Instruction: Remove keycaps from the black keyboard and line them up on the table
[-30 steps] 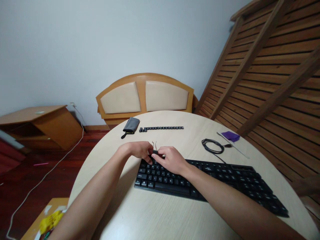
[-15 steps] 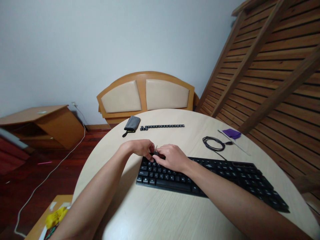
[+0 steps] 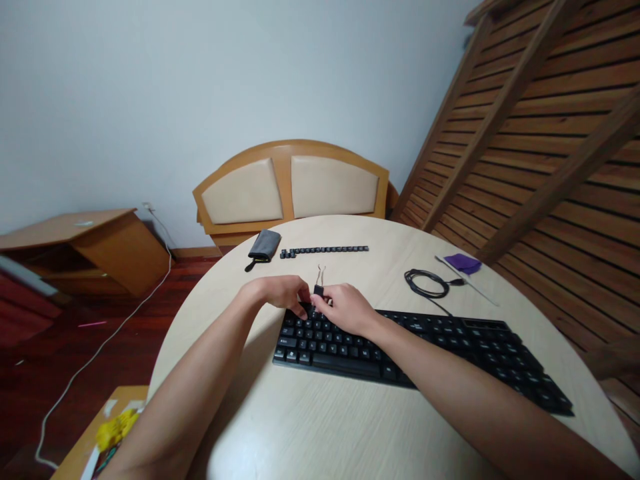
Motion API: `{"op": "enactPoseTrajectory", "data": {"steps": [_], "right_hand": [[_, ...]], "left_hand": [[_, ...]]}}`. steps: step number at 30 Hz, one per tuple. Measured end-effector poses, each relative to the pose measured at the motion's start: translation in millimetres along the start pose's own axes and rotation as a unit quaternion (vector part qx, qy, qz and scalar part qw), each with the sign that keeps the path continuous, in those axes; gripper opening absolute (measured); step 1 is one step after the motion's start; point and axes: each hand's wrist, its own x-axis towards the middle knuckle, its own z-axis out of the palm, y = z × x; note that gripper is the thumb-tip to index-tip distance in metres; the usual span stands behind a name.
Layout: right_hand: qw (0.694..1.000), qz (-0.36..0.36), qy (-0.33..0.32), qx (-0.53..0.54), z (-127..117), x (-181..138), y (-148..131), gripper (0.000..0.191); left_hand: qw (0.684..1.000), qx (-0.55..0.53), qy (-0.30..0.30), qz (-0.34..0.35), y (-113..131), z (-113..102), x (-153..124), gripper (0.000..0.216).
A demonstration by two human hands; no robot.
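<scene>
My right hand (image 3: 347, 309) is closed on a keycap puller (image 3: 319, 289) with a black handle, its two thin wire prongs pointing up and away from me. It hovers over the upper left part of a black keyboard (image 3: 345, 366). Beside it, at the keyboard's far left corner, my left hand (image 3: 286, 293) has bent fingers and its thumb low against the keys. What those fingers hold, if anything, is hidden. Beyond both hands, several loose black keycaps (image 3: 330, 249) lie in a long row, with a few more at its left end.
A grey pouch (image 3: 265, 245) lies left of the keycap row on the round table (image 3: 310, 427). To the right are a coiled black cable (image 3: 427, 284), a purple cloth (image 3: 463, 263) and a thin pale stick (image 3: 473, 285). A slatted wooden panel (image 3: 545, 147) leans beyond the table.
The puller has turned from lying low between my hands to standing upright, prongs up. My right hand has shifted slightly up and away from the keys; my left hand stays near the corner.
</scene>
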Motion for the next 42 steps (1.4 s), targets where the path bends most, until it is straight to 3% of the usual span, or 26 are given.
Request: {"op": "enactPoseTrajectory", "data": {"steps": [6,13,21,30,42], "right_hand": [[0.994,0.023,0.001,0.106,3.6,3.1,7.6,0.035],[0.961,0.082,0.044,0.260,6.5,8.4,17.5,0.032],[0.946,0.099,0.136,0.278,0.5,11.7,17.6,0.032],[0.936,0.125,0.120,0.307,7.5,13.5,23.7,0.044],[0.924,0.137,0.134,0.330,2.7,14.9,21.8,0.035]], "left_hand": [[1.000,-0.007,-0.009,0.000,0.3,-0.7,-1.3,0.051],[0.999,-0.034,0.008,0.013,8.1,-4.5,-6.1,0.051],[0.989,-0.050,0.107,0.094,14.8,-5.3,-2.5,0.036],[0.980,-0.088,0.129,0.126,8.6,-4.1,1.4,0.031],[0.971,-0.113,0.156,0.141,10.9,-3.5,3.6,0.030]]}}
